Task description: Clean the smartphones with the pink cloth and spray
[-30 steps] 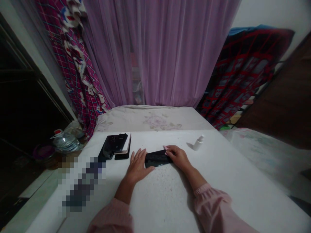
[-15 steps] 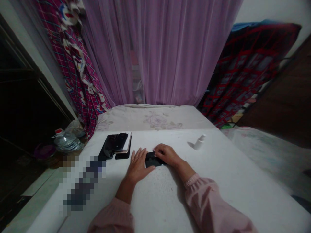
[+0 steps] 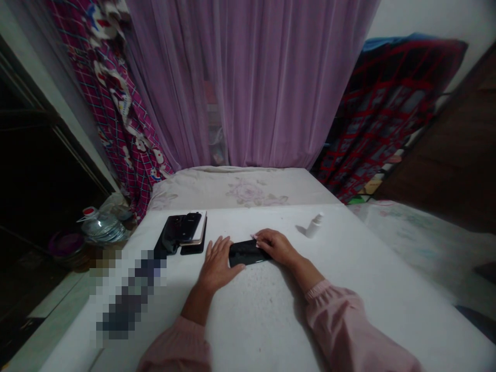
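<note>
White flat table [image 3: 256, 320]: bottom middle.
Your left hand [image 3: 216, 262]: spread wide, touching a flat, shiny black phone [image 3: 245, 253].
Your right hand [image 3: 279, 247]: pinching a small pale scrap [image 3: 254, 236]; just slid right, so more phone shows.
Phone: just below the frame's middle.

Phone between the hands [image 3: 248, 253]: glossy black. Scrap at its edge [image 3: 254, 237]: pale pink to white. Sleeves [image 3: 337, 315]: plain dusty pink. Tabletop [image 3: 263, 330]: white, grey specks near the middle. Cloth at far end [image 3: 209, 188]: off-white, greyish-mauve flowers. Stack on the left: small phone [image 3: 189, 227] dark navy or black, slab under it [image 3: 202, 225] white with a gold-ish edge, phone beside it [image 3: 170, 232] black. Spray bottle [image 3: 313, 228]: all white. Main curtain [image 3: 271, 93]: plain purple. Side curtain [image 3: 83, 77]: magenta, pale grid, white cartoon figures. Hanging fabric [image 3: 387, 108]: red/black, grey patches, blue along the top. Jug [image 3: 103, 227]: clear, red cap [image 3: 89, 212]
</note>
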Available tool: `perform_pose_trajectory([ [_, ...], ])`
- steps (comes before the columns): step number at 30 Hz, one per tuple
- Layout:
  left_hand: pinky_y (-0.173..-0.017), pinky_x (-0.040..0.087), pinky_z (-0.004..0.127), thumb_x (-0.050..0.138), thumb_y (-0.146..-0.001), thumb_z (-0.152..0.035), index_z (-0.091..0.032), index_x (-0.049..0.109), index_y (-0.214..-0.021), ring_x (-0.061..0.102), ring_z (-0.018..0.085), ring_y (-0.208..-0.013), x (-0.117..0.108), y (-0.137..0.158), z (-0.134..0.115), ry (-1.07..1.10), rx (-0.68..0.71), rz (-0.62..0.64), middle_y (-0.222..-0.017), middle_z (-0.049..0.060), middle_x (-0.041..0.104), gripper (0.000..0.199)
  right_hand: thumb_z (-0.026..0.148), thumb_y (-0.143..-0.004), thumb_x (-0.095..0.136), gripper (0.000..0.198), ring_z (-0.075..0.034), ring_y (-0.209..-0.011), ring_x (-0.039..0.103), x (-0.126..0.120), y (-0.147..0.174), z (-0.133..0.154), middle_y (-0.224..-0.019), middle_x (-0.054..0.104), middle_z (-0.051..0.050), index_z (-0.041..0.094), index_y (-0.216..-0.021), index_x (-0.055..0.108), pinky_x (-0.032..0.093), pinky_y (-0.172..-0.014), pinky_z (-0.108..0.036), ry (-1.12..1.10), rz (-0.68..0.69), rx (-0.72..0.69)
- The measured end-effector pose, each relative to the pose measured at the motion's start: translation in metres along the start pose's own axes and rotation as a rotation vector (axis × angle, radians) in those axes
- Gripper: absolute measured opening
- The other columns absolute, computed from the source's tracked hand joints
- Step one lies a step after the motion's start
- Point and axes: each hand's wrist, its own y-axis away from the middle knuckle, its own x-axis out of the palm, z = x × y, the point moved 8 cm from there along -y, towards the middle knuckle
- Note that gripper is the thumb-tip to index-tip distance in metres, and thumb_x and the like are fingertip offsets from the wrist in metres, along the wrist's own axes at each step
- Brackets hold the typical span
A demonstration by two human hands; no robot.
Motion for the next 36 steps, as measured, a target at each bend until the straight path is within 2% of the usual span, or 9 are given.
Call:
perform_pose_trajectory([
  [4,-0.119,0.009,0.050,0.058,-0.082,-0.050,-0.017,0.044,-0.135,0.023,0.028,-0.144,0.001,0.000,0.000,-0.008,-0.006,0.006,-0.151,0.012,0.038,0.065,0.019,-0.081,0.058,0.011,-0.019,-0.094,0.066,-0.010,0.010,-0.013,-0.099,0.072,-0.005,0.022,-0.082,0.069,0.050,-0.086,-0.033,-0.002,-0.123,0.072],
  [8,-0.119,0.009,0.050,0.059,-0.081,-0.050,-0.018,0.045,-0.134,0.023,0.028,-0.144,0.000,0.000,-0.001,-0.011,-0.007,0.002,-0.151,0.011,0.038,0.064,0.020,-0.081,0.058,0.012,-0.020,-0.095,0.066,-0.008,0.023,-0.020,-0.100,0.071,-0.004,0.023,-0.085,0.069,0.051,-0.086,-0.035,0.056,-0.327,0.184],
  [11,-0.119,0.009,0.049,0.059,-0.081,-0.050,-0.017,0.044,-0.135,0.022,0.028,-0.144,0.000,0.000,-0.001,-0.014,-0.017,0.009,-0.151,0.012,0.038,0.065,0.020,-0.082,0.056,0.013,-0.020,-0.094,0.066,-0.005,0.033,-0.018,-0.102,0.071,-0.005,0.023,-0.086,0.068,0.051,-0.085,-0.034,0.106,-0.418,0.235],
  [20,-0.118,0.009,0.050,0.057,-0.082,-0.051,-0.017,0.043,-0.136,0.023,0.029,-0.144,0.001,0.000,0.000,-0.012,-0.002,0.002,-0.150,0.012,0.038,0.065,0.021,-0.082,0.057,0.011,-0.021,-0.091,0.068,-0.009,0.060,-0.003,-0.105,0.071,-0.005,0.024,-0.083,0.068,0.054,-0.080,-0.033,0.215,-0.422,0.243],
  [28,-0.118,0.009,0.049,0.056,-0.082,-0.051,-0.016,0.044,-0.136,0.023,0.028,-0.144,0.001,0.000,0.000,-0.019,0.000,-0.014,-0.150,0.013,0.038,0.065,0.026,-0.084,0.055,0.013,-0.021,-0.090,0.069,-0.010,0.085,0.009,-0.108,0.071,-0.006,0.024,-0.084,0.068,0.055,-0.080,-0.035,0.227,-0.409,0.237],
  [36,-0.117,0.007,0.052,0.052,-0.086,-0.048,-0.022,0.035,-0.144,0.024,0.027,-0.143,0.000,0.001,-0.003,-0.005,0.040,0.010,-0.150,0.009,0.040,0.066,0.024,-0.084,0.054,0.015,-0.022,-0.088,0.068,-0.009,0.084,0.009,-0.105,0.071,-0.006,0.024,-0.083,0.069,0.054,-0.079,-0.035,0.254,-0.392,0.202],
])
